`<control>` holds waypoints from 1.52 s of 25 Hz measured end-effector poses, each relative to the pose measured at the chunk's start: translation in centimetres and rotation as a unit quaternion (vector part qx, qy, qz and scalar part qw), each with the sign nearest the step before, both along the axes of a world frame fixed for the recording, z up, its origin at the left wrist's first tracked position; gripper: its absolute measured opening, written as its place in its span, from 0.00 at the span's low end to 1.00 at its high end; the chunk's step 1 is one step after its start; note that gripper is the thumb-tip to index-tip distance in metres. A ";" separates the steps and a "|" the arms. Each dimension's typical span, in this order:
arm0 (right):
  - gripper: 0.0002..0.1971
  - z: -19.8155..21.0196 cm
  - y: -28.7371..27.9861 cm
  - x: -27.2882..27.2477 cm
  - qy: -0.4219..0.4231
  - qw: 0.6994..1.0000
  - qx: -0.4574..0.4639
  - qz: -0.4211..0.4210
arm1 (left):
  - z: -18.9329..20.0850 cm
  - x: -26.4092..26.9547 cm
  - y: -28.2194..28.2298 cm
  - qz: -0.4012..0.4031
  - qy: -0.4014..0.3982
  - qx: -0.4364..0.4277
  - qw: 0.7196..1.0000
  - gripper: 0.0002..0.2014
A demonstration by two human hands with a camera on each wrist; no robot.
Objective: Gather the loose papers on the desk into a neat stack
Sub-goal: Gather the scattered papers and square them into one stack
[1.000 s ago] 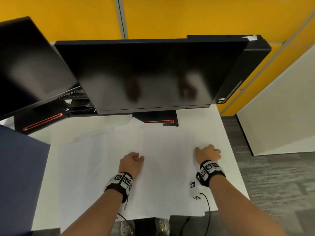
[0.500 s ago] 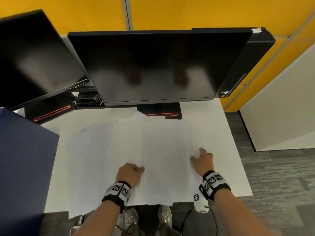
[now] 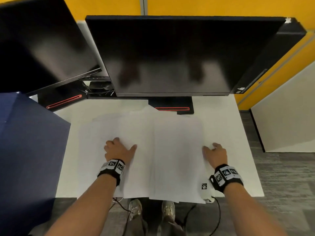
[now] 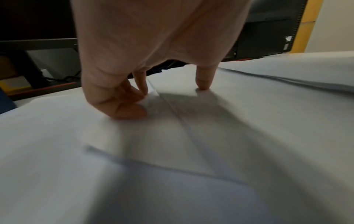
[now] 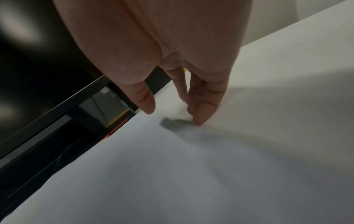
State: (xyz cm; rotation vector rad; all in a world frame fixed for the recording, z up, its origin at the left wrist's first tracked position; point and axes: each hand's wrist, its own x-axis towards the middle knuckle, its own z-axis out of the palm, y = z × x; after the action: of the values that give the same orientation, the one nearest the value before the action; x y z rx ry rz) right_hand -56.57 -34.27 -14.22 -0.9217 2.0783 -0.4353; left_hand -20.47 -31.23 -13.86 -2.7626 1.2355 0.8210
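Nearest, overlapping loose white paper sheets [image 3: 170, 150] lie spread over the white tabletop [image 3: 238, 159], their front edges overhanging it. The left hand [image 3: 119, 150] presses spread fingertips [image 4: 132, 112] onto the sheets left of centre, holding nothing. The right hand [image 3: 215, 155] touches the sheets' right edge with loosely extended fingers [image 5: 201, 115]. Beyond stand two dark monitors [image 3: 170, 53].
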 end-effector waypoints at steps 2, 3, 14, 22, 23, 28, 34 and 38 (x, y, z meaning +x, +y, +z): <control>0.33 -0.9 0.6 2.3 -0.002 0.999 0.008 0.051 | -0.2 -0.7 0.0 0.004 0.050 0.019 0.999 0.42; 0.32 -1.2 0.9 3.4 -0.001 0.997 0.012 0.074 | -0.2 -1.2 0.2 -0.012 0.071 0.029 0.997 0.40; 0.31 -0.2 -4.7 9.0 0.025 0.991 -0.009 0.132 | 0.3 -2.0 -4.9 -0.013 0.147 -0.051 0.988 0.20; 0.32 0.5 -2.9 6.6 0.070 0.992 0.056 0.089 | 1.4 1.0 -1.5 -0.068 0.122 0.029 0.990 0.23; 0.33 0.4 -1.9 7.5 0.064 0.990 0.060 0.113 | 1.2 0.3 -0.5 -0.095 0.125 0.034 0.987 0.21; 0.32 -0.9 0.1 10.1 0.032 0.984 0.046 0.170 | 1.2 -1.4 2.1 -0.083 0.164 -0.035 0.982 0.20; 0.23 -0.4 3.9 8.4 0.077 0.984 0.057 0.152 | 1.4 -0.7 6.4 -0.116 0.074 0.017 0.990 0.17; 0.25 -0.4 6.0 9.0 0.071 0.986 0.032 0.148 | 1.2 -1.2 7.5 -0.099 0.098 -0.005 0.990 0.18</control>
State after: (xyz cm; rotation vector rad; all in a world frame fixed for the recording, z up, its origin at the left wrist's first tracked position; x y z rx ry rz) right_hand -47.54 -28.24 -14.59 -1.2316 2.0234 -0.1492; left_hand -21.66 -23.74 -12.68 -2.5623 1.5180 1.0888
